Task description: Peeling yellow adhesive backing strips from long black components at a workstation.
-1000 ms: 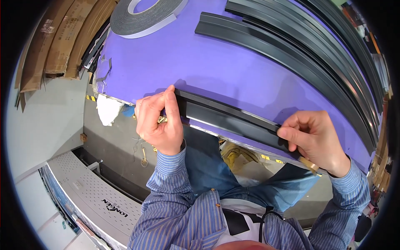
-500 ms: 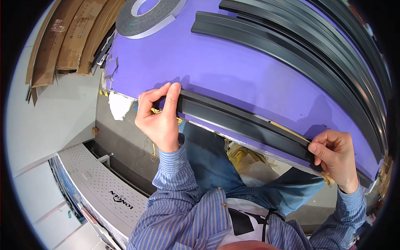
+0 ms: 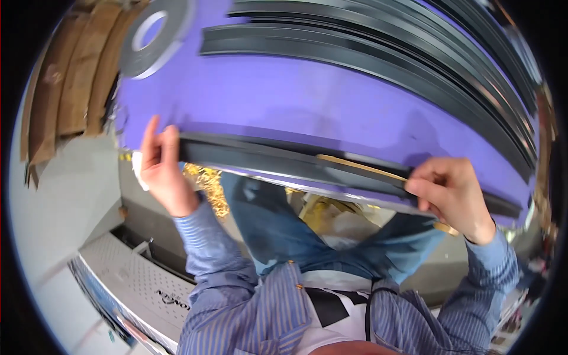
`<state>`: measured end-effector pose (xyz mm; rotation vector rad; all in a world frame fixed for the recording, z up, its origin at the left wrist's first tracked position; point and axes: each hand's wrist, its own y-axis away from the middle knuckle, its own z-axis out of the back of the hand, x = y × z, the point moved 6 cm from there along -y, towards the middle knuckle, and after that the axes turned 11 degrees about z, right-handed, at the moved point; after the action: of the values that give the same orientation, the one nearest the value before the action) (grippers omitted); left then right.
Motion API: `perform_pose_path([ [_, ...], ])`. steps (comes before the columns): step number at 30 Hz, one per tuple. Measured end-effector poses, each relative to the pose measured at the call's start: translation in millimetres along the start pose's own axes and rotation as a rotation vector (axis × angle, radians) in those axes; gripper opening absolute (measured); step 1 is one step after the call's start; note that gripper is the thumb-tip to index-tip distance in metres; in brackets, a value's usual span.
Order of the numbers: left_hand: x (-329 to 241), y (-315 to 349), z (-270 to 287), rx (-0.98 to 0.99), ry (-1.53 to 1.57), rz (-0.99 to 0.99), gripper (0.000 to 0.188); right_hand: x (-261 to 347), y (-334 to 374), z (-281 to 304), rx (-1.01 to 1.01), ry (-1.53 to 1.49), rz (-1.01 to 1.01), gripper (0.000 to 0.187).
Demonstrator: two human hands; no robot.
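Both hands are clamped on a long black strip (image 3: 284,163) lying along the near edge of the purple bench (image 3: 307,100): left hand (image 3: 161,168) pinching its left end, right hand (image 3: 449,192) gripping toward its right end. Beyond lie more black strips (image 3: 378,56); a grey tape roll (image 3: 155,34) sits far left.

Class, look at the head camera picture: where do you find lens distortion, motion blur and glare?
Head view: fisheye bends the purple table and the long black strips into arcs, with a black rim around the picture; motion blur softens the black strip held by the left hand and right hand; glare washes out the far right rim; light is otherwise bright and even.
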<state>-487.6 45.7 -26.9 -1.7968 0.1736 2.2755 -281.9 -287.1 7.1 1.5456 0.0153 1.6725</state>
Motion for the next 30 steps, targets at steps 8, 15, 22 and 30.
perform_pose_path([
  [8,1,-16,4,0.066,0.065,0.047,0.032,-20,49,48,-0.057,-0.021,0.051,0.016],
  [15,-31,52,-7,-0.096,0.134,-0.243,0.017,-62,111,122,-0.302,-0.12,0.094,0.017],
  [22,-56,268,-155,1.079,0.739,0.666,0.031,-81,176,152,-0.401,-0.179,0.207,0.017],
  [30,-86,332,-196,1.179,0.801,0.719,0.03,-118,248,177,-0.469,-0.284,0.278,0.013],
])
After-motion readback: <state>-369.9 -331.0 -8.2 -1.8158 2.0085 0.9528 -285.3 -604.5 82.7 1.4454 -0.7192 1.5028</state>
